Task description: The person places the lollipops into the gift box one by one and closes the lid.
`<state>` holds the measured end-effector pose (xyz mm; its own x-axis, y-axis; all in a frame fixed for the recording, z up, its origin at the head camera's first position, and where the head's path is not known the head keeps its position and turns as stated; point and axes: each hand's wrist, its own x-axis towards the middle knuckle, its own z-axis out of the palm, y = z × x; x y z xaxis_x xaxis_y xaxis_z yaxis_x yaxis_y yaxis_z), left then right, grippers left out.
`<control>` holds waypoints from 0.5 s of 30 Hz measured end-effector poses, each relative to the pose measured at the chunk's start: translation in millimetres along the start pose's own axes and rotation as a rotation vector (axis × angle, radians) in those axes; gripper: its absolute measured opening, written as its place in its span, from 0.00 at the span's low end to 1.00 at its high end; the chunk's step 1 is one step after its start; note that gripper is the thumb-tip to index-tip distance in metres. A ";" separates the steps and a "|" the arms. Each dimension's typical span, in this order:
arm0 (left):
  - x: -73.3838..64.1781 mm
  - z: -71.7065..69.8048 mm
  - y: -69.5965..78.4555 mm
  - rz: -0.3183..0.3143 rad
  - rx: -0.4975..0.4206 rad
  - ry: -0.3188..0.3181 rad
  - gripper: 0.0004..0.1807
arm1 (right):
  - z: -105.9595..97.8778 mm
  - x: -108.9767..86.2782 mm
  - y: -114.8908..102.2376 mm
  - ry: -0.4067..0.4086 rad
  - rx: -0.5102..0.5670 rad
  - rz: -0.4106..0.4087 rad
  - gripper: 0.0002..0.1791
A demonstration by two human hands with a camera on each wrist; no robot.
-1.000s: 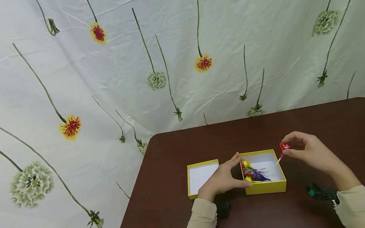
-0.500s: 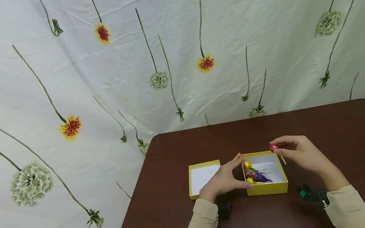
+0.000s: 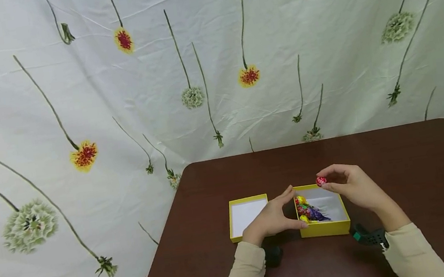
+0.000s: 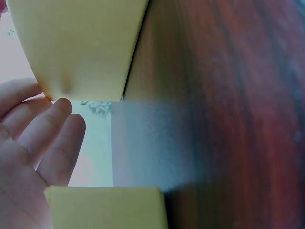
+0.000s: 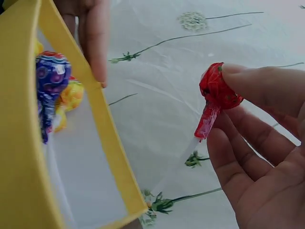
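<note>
In my right hand [image 3: 349,184] I pinch a red-wrapped lollipop [image 3: 321,181] by its candy head, above the back right part of an open yellow box [image 3: 324,229]. Its white stick slants downward in the right wrist view, apart from the box wall. Several lollipops [image 5: 51,78] in purple, yellow and red wrappers lie along the box's left side, sticks to the right. My left hand [image 3: 269,219] spans that side, thumb at the near left corner and fingers at the far left corner. In the left wrist view its fairly straight fingers [image 4: 50,124] touch the outer wall.
A shallow yellow box lid [image 3: 249,215] with a white inside lies just left of the box, partly behind my left hand. Both rest on a dark brown table [image 3: 228,180]. A flower-printed white cloth [image 3: 144,73] hangs behind the table.
My right hand has moved left with the red lollipop, from beyond the box's right edge to over the box. My left hand has stayed at the box's left side.
</note>
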<state>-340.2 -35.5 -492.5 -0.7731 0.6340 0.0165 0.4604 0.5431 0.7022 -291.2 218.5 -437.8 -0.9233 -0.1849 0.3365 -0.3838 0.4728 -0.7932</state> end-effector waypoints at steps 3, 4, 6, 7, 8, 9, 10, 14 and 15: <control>0.2 -1.6 0.9 0.002 -0.010 0.005 0.51 | 4.9 2.8 2.0 -0.015 0.005 -0.004 0.13; 0.2 -1.9 1.0 0.001 -0.009 0.006 0.51 | 6.6 3.7 3.4 -0.021 0.005 -0.004 0.13; 0.3 -1.9 1.2 0.001 -0.009 0.003 0.51 | 9.9 5.0 6.7 -0.032 0.006 -0.002 0.12; 0.5 -1.6 1.3 0.000 -0.006 0.001 0.51 | 11.4 5.4 8.5 -0.034 0.002 0.001 0.12; 0.4 -1.4 1.3 -0.001 -0.006 -0.001 0.51 | 12.8 5.7 10.5 -0.035 -0.002 0.004 0.12; 0.4 -1.1 1.3 -0.003 -0.003 -0.002 0.51 | 14.6 6.1 12.8 -0.038 -0.006 0.004 0.12; 0.3 -0.9 1.4 -0.005 -0.001 -0.002 0.51 | 16.4 6.5 15.2 -0.041 -0.012 0.005 0.12; -0.5 0.0 1.5 -0.014 -0.005 -0.002 0.51 | 23.8 7.8 22.1 -0.055 -0.037 -0.005 0.12; -0.7 0.2 1.6 -0.014 -0.005 -0.002 0.51 | 25.4 8.1 23.3 -0.061 -0.038 -0.008 0.12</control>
<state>-338.8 -34.9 -491.5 -0.7788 0.6273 0.0051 0.4473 0.5496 0.7056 -308.0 206.1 -466.4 -0.9197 -0.2409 0.3101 -0.3915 0.5033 -0.7703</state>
